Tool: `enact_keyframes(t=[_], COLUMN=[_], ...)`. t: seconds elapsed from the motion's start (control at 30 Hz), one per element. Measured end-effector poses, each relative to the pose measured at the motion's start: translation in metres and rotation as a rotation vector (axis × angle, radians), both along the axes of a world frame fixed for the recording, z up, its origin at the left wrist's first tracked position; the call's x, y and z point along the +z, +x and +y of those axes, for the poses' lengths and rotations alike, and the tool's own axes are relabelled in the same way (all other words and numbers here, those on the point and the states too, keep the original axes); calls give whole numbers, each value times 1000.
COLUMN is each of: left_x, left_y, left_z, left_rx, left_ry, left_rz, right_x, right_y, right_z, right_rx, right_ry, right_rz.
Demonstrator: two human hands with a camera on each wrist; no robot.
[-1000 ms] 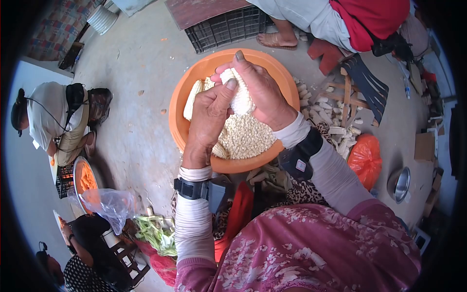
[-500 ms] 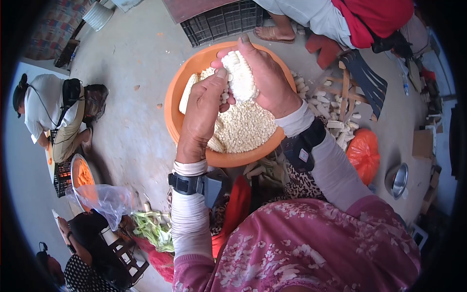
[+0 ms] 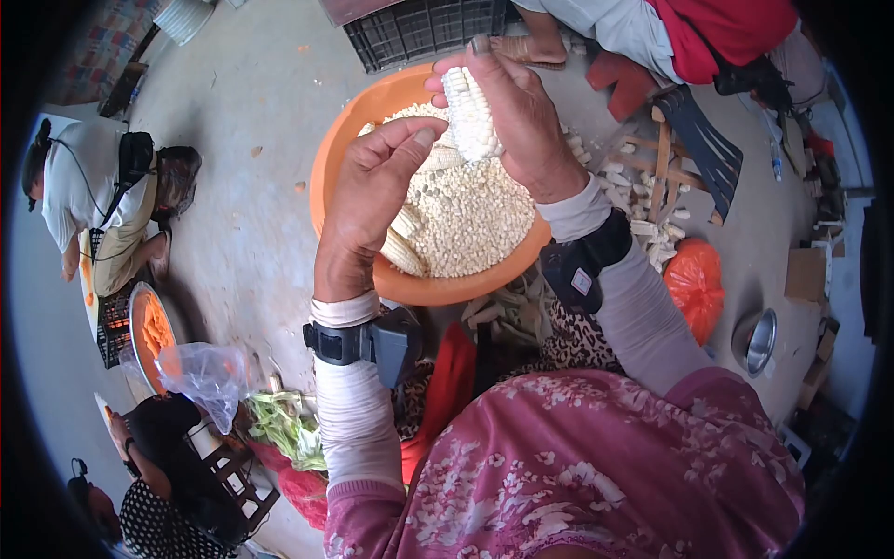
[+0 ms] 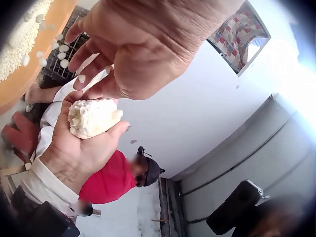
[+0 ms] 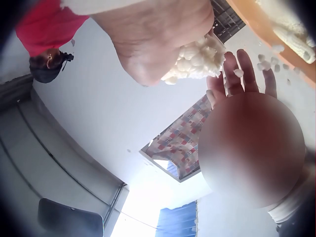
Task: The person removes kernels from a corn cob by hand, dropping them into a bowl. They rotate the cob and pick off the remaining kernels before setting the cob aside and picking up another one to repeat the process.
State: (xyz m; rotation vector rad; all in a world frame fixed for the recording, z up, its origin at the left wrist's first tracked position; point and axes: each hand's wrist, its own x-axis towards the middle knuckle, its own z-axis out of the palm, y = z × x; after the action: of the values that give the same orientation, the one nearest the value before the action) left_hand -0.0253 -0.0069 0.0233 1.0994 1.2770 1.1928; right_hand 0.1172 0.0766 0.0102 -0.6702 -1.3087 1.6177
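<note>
My right hand (image 3: pixel 535 135) grips a white ear of corn (image 3: pixel 473 121) above an orange basin (image 3: pixel 326 182). Part of the ear's side is stripped in the left wrist view, where the thumb lies along it. Beside the ear is my left hand (image 3: pixel 372 191), its fingers loosely extended. Several loose kernels (image 4: pixel 63 55) are in mid-air off its fingertips. Below, shelled kernels (image 3: pixel 480 224) fill much of the basin, and more ears of corn (image 3: pixel 402 253) lie at its left side.
Bare cobs (image 3: pixel 656 238) lie on the floor right of the basin, near a wooden stool frame (image 3: pixel 663 168) and an orange plastic bag (image 3: pixel 694 289). A black crate (image 3: pixel 419 37) stands beyond. Other people sit left and at the top right. Green husks (image 3: pixel 284 429) lie lower left.
My left hand has drawn away from the ear and its fingers have loosened, letting kernels go. My right hand still holds the ear, now higher in the head view.
</note>
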Motion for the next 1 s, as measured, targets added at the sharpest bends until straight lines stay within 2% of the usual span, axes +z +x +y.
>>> enact_keyframes(t=[0.07,0.17,0.3,0.4,0.47,0.6,0.67,0.77,0.83,0.9,0.93,1.0], left_x=[-5,-2,-2,0,0,3,5,2,6,6,3,1], left_y=[-4,-7,-15,-15,-15,-27,-30,-27,-14,-3,1,5], left_z=[4,2,3,4,3,2,2,2,0,-1,-1,-1], left_rx=[21,59,66,83,122,157,180,122,44,-27,-50,-63], left_ry=[-29,-46,-12,1,17,10,-2,-49,-89,-127,-116,-113], left_rz=[-32,-63,-51,-123,-128,-107,-49,-125,-118,-110,-71,-30], right_x=[-1,-2,4,7,14,12,-2,4,-7,-9,-11,-11], right_y=[-1,0,1,3,6,7,4,2,-5,-1,-2,-6], right_z=[1,2,-4,-4,-5,-4,-1,-10,-6,-6,-5,-7], right_rx=[-93,-118,-135,-127,-79,-50,-77,-117,-104,-2,-43,-69], right_ry=[78,105,48,45,49,6,126,171,183,218,317,302], right_rz=[61,85,99,89,-30,-14,0,-95,-34,-194,-216,-186])
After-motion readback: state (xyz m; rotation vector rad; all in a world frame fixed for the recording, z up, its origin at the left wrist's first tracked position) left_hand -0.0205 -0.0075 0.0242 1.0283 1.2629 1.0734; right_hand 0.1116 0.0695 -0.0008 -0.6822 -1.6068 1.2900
